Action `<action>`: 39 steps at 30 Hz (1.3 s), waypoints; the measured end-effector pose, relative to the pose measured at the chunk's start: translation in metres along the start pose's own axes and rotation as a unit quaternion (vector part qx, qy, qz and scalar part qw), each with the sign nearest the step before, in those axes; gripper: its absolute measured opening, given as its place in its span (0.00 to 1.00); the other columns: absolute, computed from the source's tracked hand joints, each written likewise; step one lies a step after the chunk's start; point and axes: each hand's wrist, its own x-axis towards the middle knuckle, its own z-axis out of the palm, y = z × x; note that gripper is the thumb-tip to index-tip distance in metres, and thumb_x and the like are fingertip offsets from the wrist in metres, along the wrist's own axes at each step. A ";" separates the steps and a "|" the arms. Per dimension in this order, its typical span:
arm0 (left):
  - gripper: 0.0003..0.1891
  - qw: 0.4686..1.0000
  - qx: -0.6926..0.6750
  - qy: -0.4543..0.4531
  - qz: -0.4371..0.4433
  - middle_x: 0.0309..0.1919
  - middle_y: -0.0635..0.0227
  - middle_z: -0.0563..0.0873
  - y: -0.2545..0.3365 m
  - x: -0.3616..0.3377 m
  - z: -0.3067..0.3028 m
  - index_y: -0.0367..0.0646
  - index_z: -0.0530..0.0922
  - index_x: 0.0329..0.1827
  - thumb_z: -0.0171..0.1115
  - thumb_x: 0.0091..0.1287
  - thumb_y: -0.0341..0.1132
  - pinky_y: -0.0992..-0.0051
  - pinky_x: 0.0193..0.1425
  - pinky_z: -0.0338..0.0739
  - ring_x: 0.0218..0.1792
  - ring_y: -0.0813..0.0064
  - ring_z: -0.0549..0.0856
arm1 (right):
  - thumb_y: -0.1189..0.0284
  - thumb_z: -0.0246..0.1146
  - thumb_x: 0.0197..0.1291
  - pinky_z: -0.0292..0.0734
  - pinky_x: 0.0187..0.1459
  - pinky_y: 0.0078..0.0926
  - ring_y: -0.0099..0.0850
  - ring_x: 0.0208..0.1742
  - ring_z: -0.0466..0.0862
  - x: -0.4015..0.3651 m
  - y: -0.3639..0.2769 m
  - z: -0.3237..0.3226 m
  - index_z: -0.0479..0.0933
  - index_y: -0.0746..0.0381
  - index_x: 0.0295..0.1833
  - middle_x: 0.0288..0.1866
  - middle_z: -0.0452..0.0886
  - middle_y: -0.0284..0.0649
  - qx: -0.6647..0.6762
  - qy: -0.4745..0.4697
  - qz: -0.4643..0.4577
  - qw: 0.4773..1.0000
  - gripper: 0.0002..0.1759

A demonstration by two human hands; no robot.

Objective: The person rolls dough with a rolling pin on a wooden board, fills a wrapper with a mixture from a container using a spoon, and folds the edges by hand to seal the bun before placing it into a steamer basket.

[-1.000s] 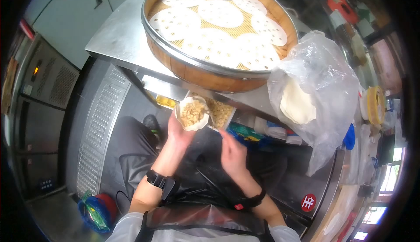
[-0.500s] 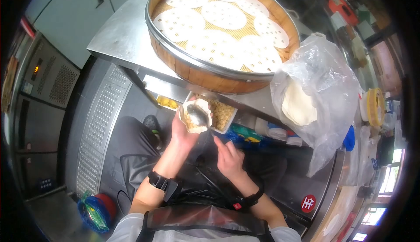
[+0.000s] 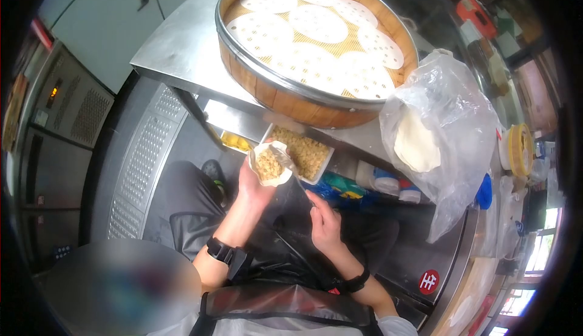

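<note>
My left hand (image 3: 254, 191) cups a round dough wrapper (image 3: 260, 152), fingers curled beneath it. Crumbly light-brown filling (image 3: 267, 165) sits inside the wrapper. At the wrapper's right rim is the bowl of a metal spoon (image 3: 286, 161). My right hand (image 3: 327, 227) is closed on the spoon's handle, down and to the right of the wrapper. Just behind the wrapper, a white tray (image 3: 327, 166) holds more of the same filling (image 3: 308, 152). A clear plastic bag (image 3: 464, 111) with a stack of pale wrappers (image 3: 416, 143) lies to the right.
A large wooden steamer (image 3: 267, 93) with perforated white paper liners (image 3: 317, 24) stands on the steel counter (image 3: 176, 44). Yellow food (image 3: 235, 142) shows left of the tray. Bottles (image 3: 386, 182) stand below the counter edge. The lower left is blurred out.
The spoon has moved from over the filling to the wrapper's right rim, uncovering the filling. My right hand has shifted slightly right and down. My left hand still holds the wrapper.
</note>
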 end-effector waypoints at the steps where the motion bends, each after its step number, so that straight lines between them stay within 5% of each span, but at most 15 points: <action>1: 0.20 1.000 0.004 -0.022 -0.005 0.48 0.50 0.81 0.001 0.000 -0.003 0.41 0.73 0.60 0.38 0.75 0.41 0.55 0.55 0.79 0.48 0.54 0.82 | 0.80 0.53 0.66 0.76 0.38 0.28 0.32 0.35 0.83 -0.001 -0.001 0.000 0.74 0.65 0.60 0.40 0.81 0.43 0.000 -0.001 0.001 1.000 0.18; 3: 0.20 0.999 0.008 -0.045 -0.010 0.47 0.51 0.82 0.002 0.004 -0.008 0.42 0.73 0.59 0.37 0.75 0.41 0.56 0.55 0.79 0.48 0.54 0.82 | 0.79 0.52 0.67 0.74 0.35 0.23 0.24 0.32 0.79 -0.002 -0.002 0.002 0.73 0.66 0.60 0.34 0.79 0.37 0.169 -0.097 0.154 0.969 0.17; 6: 0.19 0.996 -0.015 -0.083 -0.028 0.48 0.50 0.81 0.003 0.007 -0.014 0.42 0.73 0.59 0.38 0.75 0.41 0.55 0.55 0.78 0.48 0.54 0.82 | 0.78 0.51 0.68 0.69 0.31 0.18 0.17 0.28 0.71 0.001 -0.006 0.002 0.73 0.65 0.61 0.28 0.73 0.30 0.224 -0.103 0.209 0.946 0.17; 9: 0.18 0.999 -0.037 -0.009 -0.015 0.48 0.51 0.81 0.008 0.001 -0.014 0.43 0.74 0.56 0.39 0.75 0.41 0.56 0.54 0.79 0.47 0.54 0.82 | 0.79 0.51 0.68 0.64 0.28 0.16 0.16 0.25 0.68 0.002 -0.013 -0.008 0.74 0.64 0.61 0.26 0.70 0.26 0.373 -0.019 0.234 0.898 0.17; 11: 0.17 0.999 -0.001 -0.035 0.002 0.48 0.52 0.81 0.014 -0.008 -0.013 0.44 0.75 0.55 0.40 0.75 0.41 0.56 0.54 0.79 0.48 0.54 0.82 | 0.77 0.51 0.69 0.63 0.26 0.16 0.15 0.24 0.68 0.012 -0.007 -0.011 0.74 0.62 0.61 0.25 0.69 0.25 0.325 0.006 0.213 0.921 0.17; 13: 0.16 1.000 0.016 -0.027 0.000 0.47 0.53 0.81 0.016 -0.007 -0.026 0.44 0.74 0.55 0.40 0.74 0.40 0.56 0.52 0.79 0.47 0.54 0.82 | 0.76 0.54 0.68 0.68 0.27 0.19 0.22 0.23 0.74 0.029 0.008 -0.014 0.76 0.61 0.60 0.24 0.75 0.31 0.121 0.026 0.198 0.972 0.16; 14: 0.17 1.000 -0.004 -0.007 -0.006 0.46 0.51 0.81 0.017 -0.004 -0.039 0.43 0.72 0.54 0.38 0.75 0.42 0.56 0.51 0.79 0.46 0.54 0.82 | 0.78 0.54 0.64 0.75 0.31 0.31 0.36 0.26 0.81 0.039 0.013 -0.018 0.78 0.60 0.57 0.26 0.81 0.44 -0.037 0.022 0.108 0.993 0.16; 17: 0.17 0.999 -0.001 0.038 -0.006 0.45 0.53 0.81 0.017 -0.007 -0.047 0.44 0.71 0.58 0.39 0.75 0.40 0.57 0.48 0.80 0.44 0.56 0.82 | 0.79 0.54 0.60 0.77 0.37 0.42 0.49 0.34 0.83 0.055 0.017 -0.028 0.79 0.60 0.53 0.31 0.82 0.55 -0.233 -0.068 0.085 0.966 0.17; 20: 0.18 1.000 -0.022 0.016 -0.011 0.43 0.50 0.79 0.023 -0.008 -0.047 0.42 0.70 0.53 0.35 0.74 0.43 0.57 0.47 0.79 0.43 0.55 0.80 | 0.79 0.53 0.57 0.77 0.39 0.47 0.52 0.36 0.83 0.055 0.013 -0.033 0.80 0.60 0.52 0.32 0.82 0.55 -0.279 -0.156 0.104 0.942 0.18; 23: 0.19 1.000 -0.001 0.004 -0.006 0.47 0.52 0.80 0.024 -0.005 -0.048 0.45 0.71 0.59 0.37 0.76 0.43 0.60 0.48 0.81 0.45 0.56 0.81 | 0.76 0.57 0.61 0.76 0.36 0.42 0.49 0.33 0.82 0.048 0.020 -0.033 0.82 0.59 0.48 0.30 0.82 0.49 -0.238 -0.150 0.086 0.956 0.12; 30: 0.20 1.000 -0.002 0.009 -0.013 0.48 0.52 0.80 0.021 -0.006 -0.044 0.44 0.71 0.59 0.35 0.76 0.44 0.56 0.51 0.79 0.46 0.54 0.81 | 0.74 0.55 0.62 0.76 0.39 0.41 0.49 0.37 0.84 0.054 0.049 -0.044 0.81 0.63 0.49 0.36 0.83 0.53 -0.083 -0.153 0.083 0.981 0.13; 32: 0.21 1.000 0.004 0.011 -0.006 0.49 0.51 0.80 0.021 -0.004 -0.045 0.44 0.71 0.59 0.35 0.76 0.45 0.55 0.52 0.79 0.47 0.53 0.81 | 0.76 0.55 0.65 0.71 0.27 0.22 0.23 0.26 0.76 0.053 0.066 -0.043 0.80 0.64 0.53 0.28 0.80 0.33 0.042 -0.149 0.085 0.984 0.14; 33: 0.21 1.000 0.012 0.011 -0.003 0.49 0.50 0.80 0.020 -0.004 -0.045 0.43 0.71 0.59 0.34 0.76 0.45 0.54 0.53 0.78 0.48 0.52 0.80 | 0.76 0.55 0.65 0.71 0.27 0.22 0.23 0.26 0.76 0.056 0.060 -0.045 0.80 0.64 0.53 0.28 0.80 0.33 0.042 -0.150 0.084 0.984 0.14; 35: 0.22 1.000 0.009 0.014 0.001 0.49 0.50 0.80 0.019 -0.004 -0.038 0.43 0.70 0.58 0.33 0.76 0.46 0.55 0.53 0.78 0.48 0.51 0.81 | 0.76 0.52 0.68 0.59 0.22 0.13 0.13 0.24 0.65 0.061 0.042 -0.050 0.79 0.65 0.55 0.24 0.69 0.24 0.152 -0.165 0.300 0.927 0.15; 39: 0.24 0.999 0.017 0.029 0.010 0.51 0.51 0.80 0.015 -0.005 -0.025 0.42 0.70 0.58 0.30 0.77 0.48 0.55 0.55 0.78 0.52 0.49 0.81 | 0.78 0.53 0.65 0.60 0.24 0.13 0.13 0.23 0.66 0.057 0.041 -0.050 0.81 0.65 0.53 0.24 0.68 0.23 0.232 -0.118 0.344 0.902 0.15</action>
